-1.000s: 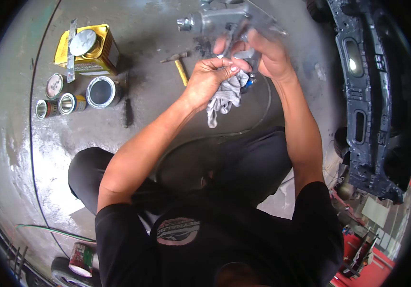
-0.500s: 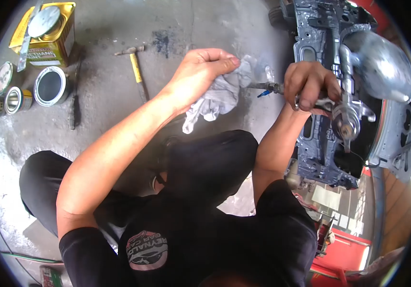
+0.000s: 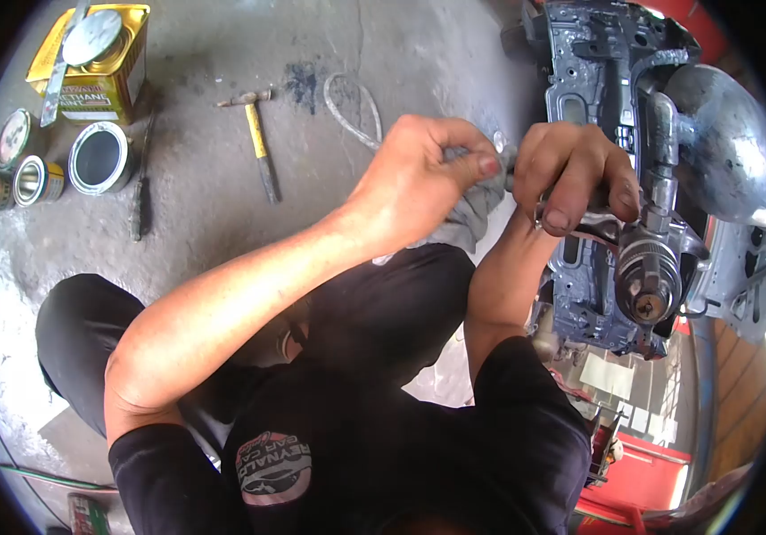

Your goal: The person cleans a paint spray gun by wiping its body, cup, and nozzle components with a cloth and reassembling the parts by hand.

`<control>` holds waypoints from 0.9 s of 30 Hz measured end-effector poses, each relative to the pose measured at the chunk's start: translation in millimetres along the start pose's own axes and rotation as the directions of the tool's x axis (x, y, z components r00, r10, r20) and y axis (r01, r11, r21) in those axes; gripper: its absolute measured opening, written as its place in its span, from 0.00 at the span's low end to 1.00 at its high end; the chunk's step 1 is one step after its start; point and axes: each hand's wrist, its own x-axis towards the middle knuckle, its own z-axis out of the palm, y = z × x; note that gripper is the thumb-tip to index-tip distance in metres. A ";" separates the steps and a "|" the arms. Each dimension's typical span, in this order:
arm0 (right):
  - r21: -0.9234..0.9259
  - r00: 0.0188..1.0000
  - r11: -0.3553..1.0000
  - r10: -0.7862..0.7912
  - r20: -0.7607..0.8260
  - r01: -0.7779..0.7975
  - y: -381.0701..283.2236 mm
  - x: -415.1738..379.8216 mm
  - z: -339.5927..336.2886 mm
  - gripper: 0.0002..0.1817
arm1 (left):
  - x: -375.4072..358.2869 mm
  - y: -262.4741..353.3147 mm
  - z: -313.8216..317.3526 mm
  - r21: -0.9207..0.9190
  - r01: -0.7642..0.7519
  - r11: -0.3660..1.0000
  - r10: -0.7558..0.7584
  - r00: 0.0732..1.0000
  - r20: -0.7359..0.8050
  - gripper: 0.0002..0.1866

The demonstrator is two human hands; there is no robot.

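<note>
My right hand point(image 3: 575, 174) is wrapped round the handle of a metal spray gun point(image 3: 646, 267). The gun has a rounded silver cup point(image 3: 726, 147) at its far right, and its nozzle end points toward the bottom of the view. Close beside it, my left hand point(image 3: 432, 169) pinches a crumpled grey rag point(image 3: 477, 214) near the lower end of the gun's handle. Fingers and cloth hide the hose fitting there. A pale hose point(image 3: 340, 105) loops on the floor beyond my left hand.
A hammer with a yellow handle point(image 3: 260, 152) lies on the concrete floor. Left of it are a thin dark tool point(image 3: 140, 192), an open paint can point(image 3: 98, 159), smaller cans point(image 3: 38, 181) and a yellow square tin point(image 3: 102, 94). A dark-painted car panel point(image 3: 575, 98) stands at right.
My left hand and the rag have moved right, up against my right hand. The spray gun has tilted, showing more of its nozzle. The hose loop has come into view.
</note>
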 end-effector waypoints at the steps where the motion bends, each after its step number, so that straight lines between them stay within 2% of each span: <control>1: -0.008 1.000 1.000 -0.003 0.002 0.003 -0.4 1.7 -0.2 0.27 | 0.1 1.9 0.2 -0.017 0.062 0.998 -0.062 0.998 -0.031 0.09; 4: -0.029 0.998 0.999 -0.046 -0.033 0.045 4.0 1.5 1.8 0.31 | 13.0 -11.9 -16.9 -0.318 0.081 0.945 -0.084 0.996 0.003 0.08; 6: -0.034 0.994 0.996 -0.081 -0.076 0.079 7.6 -2.2 2.8 0.34 | 11.9 -11.3 -21.4 -0.131 -0.109 0.985 0.119 0.990 0.072 0.08; 8: 0.043 0.977 0.995 -0.079 -0.196 0.089 11.5 -5.4 11.3 0.23 | 6.1 -6.3 -16.5 -0.019 -0.258 0.966 0.258 0.956 0.139 0.08; 9: 0.080 0.964 0.992 -0.078 -0.254 0.101 13.4 -5.8 15.9 0.23 | 2.9 -4.0 -14.7 -0.002 -0.252 0.968 0.250 0.960 0.128 0.08; 10: 0.026 0.981 0.997 -0.067 -0.181 0.073 11.0 1.0 9.9 0.26 | 0.5 -0.9 -14.2 0.018 -0.249 0.968 0.245 0.963 0.116 0.08; 12: -0.040 0.988 0.997 -0.066 -0.143 0.060 10.9 6.3 8.4 0.35 | -0.3 1.2 -13.6 0.029 -0.233 0.972 0.230 0.970 0.079 0.08; 14: -0.057 0.975 0.995 -0.093 -0.203 0.083 14.0 5.9 12.6 0.34 | 1.1 2.6 -13.3 0.015 -0.211 0.977 0.211 0.977 0.030 0.09; 17: -0.076 0.955 0.990 -0.132 -0.267 0.116 19.4 3.0 13.3 0.34 | 14.0 -8.7 -24.8 -0.228 0.043 0.973 -0.047 0.999 -0.015 0.10; 20: -0.135 0.914 0.981 -0.182 -0.363 0.142 22.1 -3.6 18.8 0.35 | 18.6 -11.0 -36.4 -0.376 0.074 0.924 -0.087 0.996 -0.018 0.10; 21: -0.149 0.900 0.978 -0.196 -0.389 0.149 23.5 -5.2 19.6 0.35 | 17.4 -10.3 -33.9 -0.247 -0.076 0.966 0.072 0.997 -0.023 0.10; 23: -0.165 0.877 0.974 -0.215 -0.430 0.158 26.7 -8.0 20.6 0.36 | 12.7 -8.5 -21.1 0.016 -0.376 0.927 0.375 0.926 0.033 0.10; 24: -0.179 0.872 0.971 -0.222 -0.437 0.158 27.9 -8.2 21.3 0.37 | 9.2 -5.6 -14.6 0.009 -0.406 0.914 0.405 0.912 0.059 0.09; 27: -0.235 0.858 0.959 -0.252 -0.447 0.159 32.0 -6.8 23.2 0.39 | 0.7 7.8 -17.5 0.429 -0.416 0.802 0.429 0.900 0.072 0.08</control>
